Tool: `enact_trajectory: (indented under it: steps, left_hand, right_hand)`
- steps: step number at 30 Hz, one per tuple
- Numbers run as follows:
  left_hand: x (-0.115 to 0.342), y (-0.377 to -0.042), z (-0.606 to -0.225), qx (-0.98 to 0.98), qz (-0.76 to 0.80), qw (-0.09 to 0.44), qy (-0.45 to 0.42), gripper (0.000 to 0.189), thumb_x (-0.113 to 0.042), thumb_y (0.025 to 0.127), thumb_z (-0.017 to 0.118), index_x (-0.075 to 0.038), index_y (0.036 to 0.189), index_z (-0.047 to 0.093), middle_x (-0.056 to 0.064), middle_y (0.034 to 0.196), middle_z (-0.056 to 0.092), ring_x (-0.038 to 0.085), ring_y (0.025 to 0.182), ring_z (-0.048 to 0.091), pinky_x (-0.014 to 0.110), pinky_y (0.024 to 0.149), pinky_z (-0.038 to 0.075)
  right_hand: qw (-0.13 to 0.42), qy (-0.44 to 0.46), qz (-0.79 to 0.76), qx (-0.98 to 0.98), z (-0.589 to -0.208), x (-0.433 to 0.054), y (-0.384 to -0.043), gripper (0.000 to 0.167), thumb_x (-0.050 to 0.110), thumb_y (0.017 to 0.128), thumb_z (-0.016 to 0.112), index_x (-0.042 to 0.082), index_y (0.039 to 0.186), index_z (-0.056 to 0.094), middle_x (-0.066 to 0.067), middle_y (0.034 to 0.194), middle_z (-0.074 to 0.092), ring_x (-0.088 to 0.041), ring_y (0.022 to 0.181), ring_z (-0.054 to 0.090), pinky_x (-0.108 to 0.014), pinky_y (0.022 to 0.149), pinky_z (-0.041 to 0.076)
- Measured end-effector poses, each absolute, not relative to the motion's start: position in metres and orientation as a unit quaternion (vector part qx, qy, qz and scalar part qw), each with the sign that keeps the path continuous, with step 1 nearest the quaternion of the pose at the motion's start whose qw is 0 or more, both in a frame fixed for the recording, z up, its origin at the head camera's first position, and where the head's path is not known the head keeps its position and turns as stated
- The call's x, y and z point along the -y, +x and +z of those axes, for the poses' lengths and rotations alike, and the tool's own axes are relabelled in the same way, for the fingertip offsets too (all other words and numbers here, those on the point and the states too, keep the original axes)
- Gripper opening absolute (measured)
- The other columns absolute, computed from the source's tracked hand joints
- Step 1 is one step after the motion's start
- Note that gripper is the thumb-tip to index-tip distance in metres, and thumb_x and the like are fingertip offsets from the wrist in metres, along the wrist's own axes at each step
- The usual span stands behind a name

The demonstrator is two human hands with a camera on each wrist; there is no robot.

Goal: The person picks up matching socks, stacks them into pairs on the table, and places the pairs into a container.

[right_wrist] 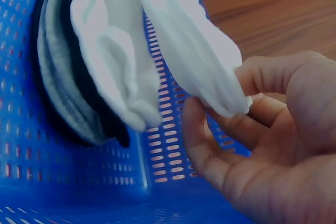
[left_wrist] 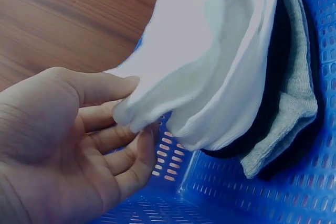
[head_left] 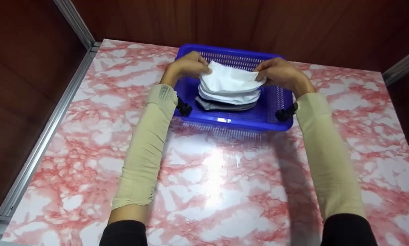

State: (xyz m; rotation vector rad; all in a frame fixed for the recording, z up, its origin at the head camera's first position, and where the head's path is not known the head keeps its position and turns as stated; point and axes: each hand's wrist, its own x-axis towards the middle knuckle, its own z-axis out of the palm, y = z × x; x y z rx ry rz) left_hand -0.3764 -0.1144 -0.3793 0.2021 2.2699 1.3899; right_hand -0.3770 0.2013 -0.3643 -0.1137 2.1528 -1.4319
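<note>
A folded white sock (head_left: 230, 80) is stretched between both hands above the blue basket (head_left: 204, 118). My left hand (head_left: 192, 65) pinches one end between thumb and fingers, and my right hand (head_left: 280, 73) pinches the opposite end. In the left wrist view the left thumb lies over the fabric (left_wrist: 173, 40) with the fingers beneath. Just under the held sock, another white sock (right_wrist: 113, 51) leads a row with a black sock (left_wrist: 278, 51) and a grey sock (left_wrist: 300, 85). They stand against the basket's near wall, with more dark fabric behind the grey one.
The basket has slotted walls and sits at the back of a red-and-white marbled table (head_left: 204, 177). Brown wood panels (head_left: 225, 24) rise behind it and at the sides. Black wrist-mounted cameras (head_left: 183, 107) hang over the basket's near corners.
</note>
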Motion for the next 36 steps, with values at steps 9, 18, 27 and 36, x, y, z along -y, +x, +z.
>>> enact_trajectory:
  steps: [9, 18, 27, 36]
  left_hand:
    - [0.113, -0.375, -0.377, -0.859, 0.421, 0.276, 0.096, 0.033, -0.021, 0.096, 0.074, -0.017, 0.064, 0.066, -0.012, 0.052, 0.051, 0.001, 0.051, 0.049, 0.017, 0.051, 0.042]
    - [0.108, -0.378, -0.369, -0.888, 0.319, 0.321, 0.077, 0.017, -0.022, 0.092, 0.081, -0.011, 0.096, 0.069, -0.013, 0.066, 0.061, 0.002, 0.061, 0.053, 0.017, 0.058, 0.045]
    - [0.103, -0.386, -0.363, -0.907, 0.205, 0.359, 0.08, 0.032, -0.031, 0.089, 0.083, -0.016, 0.08, 0.057, -0.012, 0.057, 0.05, 0.003, 0.056, 0.045, 0.018, 0.052, 0.039]
    - [0.098, -0.384, -0.356, -0.894, 0.189, 0.399, 0.078, 0.037, -0.033, 0.094, 0.077, -0.015, 0.081, 0.048, -0.011, 0.056, 0.046, 0.003, 0.053, 0.043, 0.018, 0.049, 0.036]
  right_hand:
    - [0.302, -0.085, -0.406, -0.858, -0.373, -0.2, -0.374, 0.028, 0.007, 0.095, 0.073, 0.0, 0.121, 0.064, 0.008, 0.092, 0.068, -0.005, 0.08, 0.065, -0.018, 0.074, 0.058]
    - [0.285, -0.127, -0.312, -0.898, -0.372, -0.197, -0.376, 0.035, 0.011, 0.092, 0.078, 0.0, 0.124, 0.067, 0.008, 0.094, 0.066, -0.005, 0.081, 0.06, -0.019, 0.073, 0.055]
    - [0.254, -0.156, -0.254, -0.92, -0.374, -0.194, -0.375, 0.036, 0.018, 0.09, 0.08, 0.003, 0.121, 0.071, 0.003, 0.1, 0.067, -0.007, 0.087, 0.059, -0.018, 0.076, 0.052]
    - [0.264, -0.141, -0.218, -0.929, -0.372, -0.192, -0.371, 0.036, 0.025, 0.092, 0.079, 0.006, 0.121, 0.068, -0.002, 0.107, 0.062, -0.018, 0.098, 0.055, -0.028, 0.082, 0.051]
